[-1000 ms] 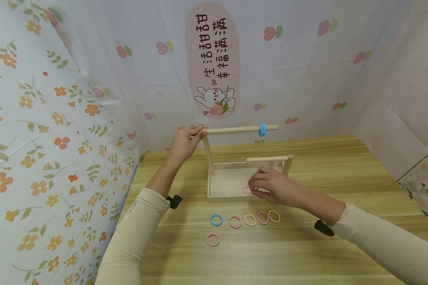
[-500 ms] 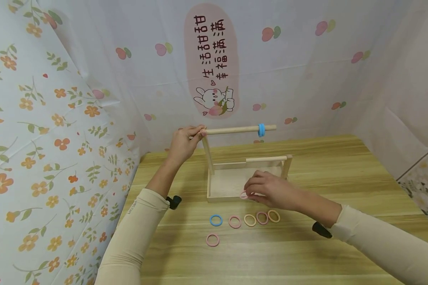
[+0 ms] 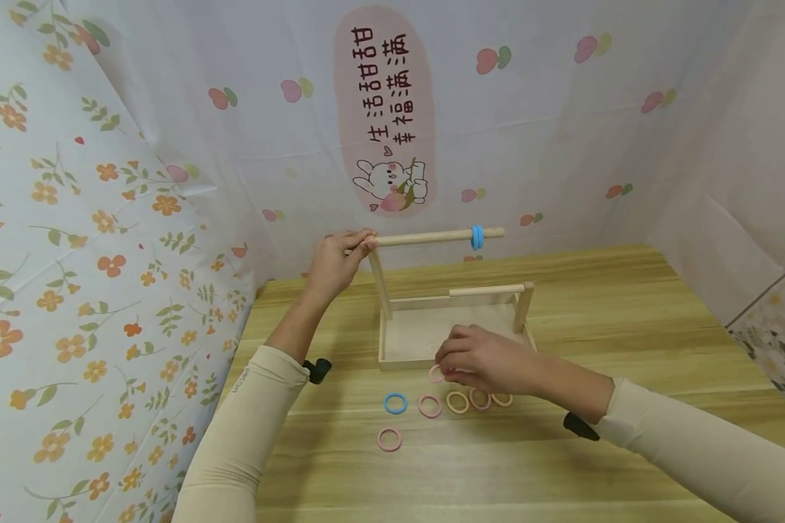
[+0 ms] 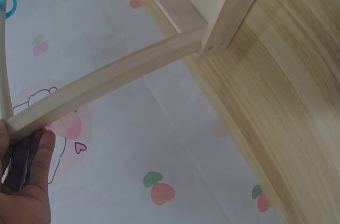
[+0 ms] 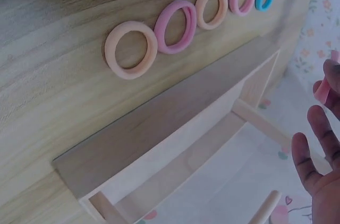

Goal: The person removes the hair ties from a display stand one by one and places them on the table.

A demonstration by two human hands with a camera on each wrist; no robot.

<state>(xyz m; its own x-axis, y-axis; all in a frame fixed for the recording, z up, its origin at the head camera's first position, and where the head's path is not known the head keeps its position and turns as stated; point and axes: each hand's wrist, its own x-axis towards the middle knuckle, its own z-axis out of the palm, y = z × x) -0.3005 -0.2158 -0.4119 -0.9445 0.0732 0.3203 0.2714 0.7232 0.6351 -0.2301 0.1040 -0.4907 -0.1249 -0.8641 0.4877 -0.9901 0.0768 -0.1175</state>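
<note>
My left hand [image 3: 336,261] grips the top of the left post of a wooden stand [image 3: 381,283], where the upper dowel [image 3: 425,238] meets it. Two blue hair ties [image 3: 477,237] hang side by side near that dowel's free right end. In front of the stand's tray, my right hand [image 3: 490,361] pinches a pink hair tie [image 5: 322,92] between thumb and fingers. In the head view that hand overlaps the tray's front edge and part of the hair ties behind it. The shorter lower dowel [image 3: 487,291] on the right post carries nothing.
A row of hair ties lies on the wooden table before the stand: blue [image 3: 395,413], pink [image 3: 429,417], and several more to the right. Another pink hair tie [image 3: 389,450] lies closer to me. A printed cloth [image 3: 262,160] hangs behind the table.
My right hand has moved left and toward me, carrying the pink hair tie from above the tray to just past its front edge. My left hand keeps its grip on the post.
</note>
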